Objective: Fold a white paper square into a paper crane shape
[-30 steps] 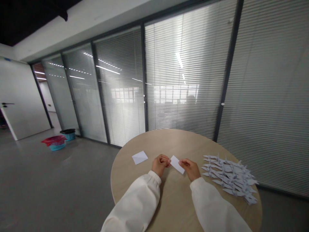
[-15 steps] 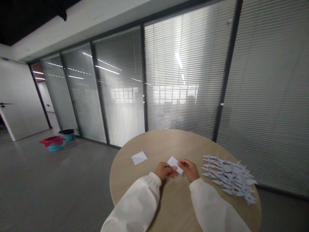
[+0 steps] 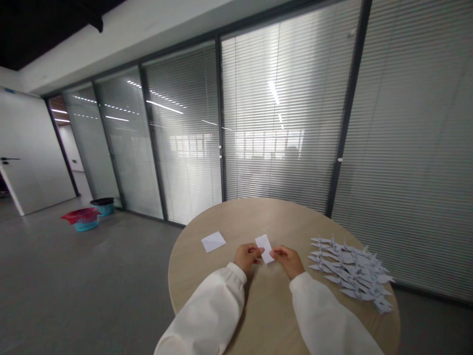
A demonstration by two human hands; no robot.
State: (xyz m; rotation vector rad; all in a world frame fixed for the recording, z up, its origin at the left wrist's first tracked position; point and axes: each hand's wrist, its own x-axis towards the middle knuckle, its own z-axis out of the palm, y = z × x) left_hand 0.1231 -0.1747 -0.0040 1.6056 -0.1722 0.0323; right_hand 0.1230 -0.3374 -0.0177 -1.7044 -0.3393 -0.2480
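Note:
Between my hands is a small white rectangle of folded paper point(image 3: 264, 248), held above the middle of the round table. My left hand point(image 3: 248, 257) pinches its left edge between thumb and fingers. At the lower right edge, the fingertips of my right hand point(image 3: 286, 260) grip the same paper. A flat stack of white paper point(image 3: 213, 241), or a single sheet, lies on the table to the left of my hands. Many folded white paper cranes point(image 3: 351, 268) stand in close rows to the right.
The round wooden table point(image 3: 273, 212) stands close to a glass partition with blinds point(image 3: 281, 108). On the floor at left are a blue bin with a red bag point(image 3: 84, 219) and one with a black bag point(image 3: 104, 206). A white door point(image 3: 33, 153) stands at far left.
The paper between my hands has turned more upright and now looks narrower. My left hand has shifted slightly left, its fingers now at the paper's edge.

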